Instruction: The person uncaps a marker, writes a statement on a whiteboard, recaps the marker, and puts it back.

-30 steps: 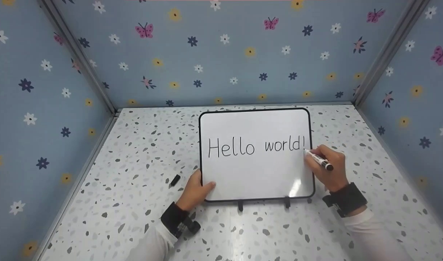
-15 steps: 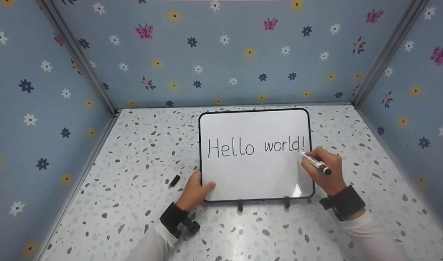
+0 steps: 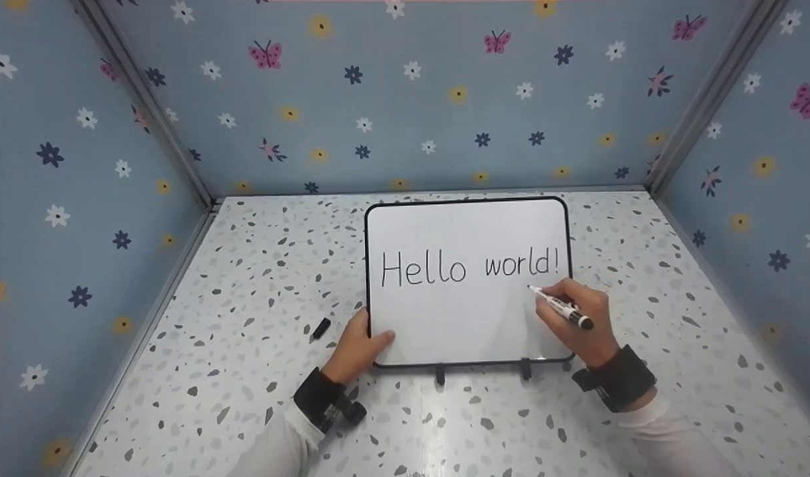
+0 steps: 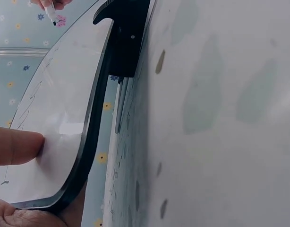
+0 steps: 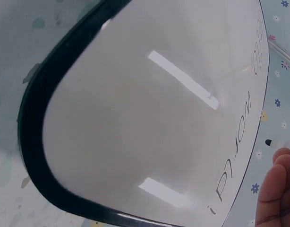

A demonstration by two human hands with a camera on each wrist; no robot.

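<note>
A whiteboard [image 3: 471, 318] with a black frame leans back on the table, bearing "Hello world!" in thin black strokes. My left hand [image 3: 355, 351] grips its lower left edge; the thumb [image 4: 20, 145] lies on the white face and the other fingers are mostly hidden behind. My right hand [image 3: 577, 321] pinches a white marker [image 3: 563, 308] with a black end, below the word "world!". In the right wrist view the black marker tip [image 5: 268, 142] shows apart from the board's surface, near fingertips [image 5: 272, 184].
A black marker cap [image 3: 321, 328] lies on the speckled table [image 3: 246, 371], left of my left hand. Two black feet [image 3: 440, 374] stick out under the board's lower edge. Blue flower-patterned panels [image 3: 405, 99] close off the back and both sides.
My right hand has moved left and down with the marker, from beside the exclamation mark to below "world". The left hand and the board stay where they were.
</note>
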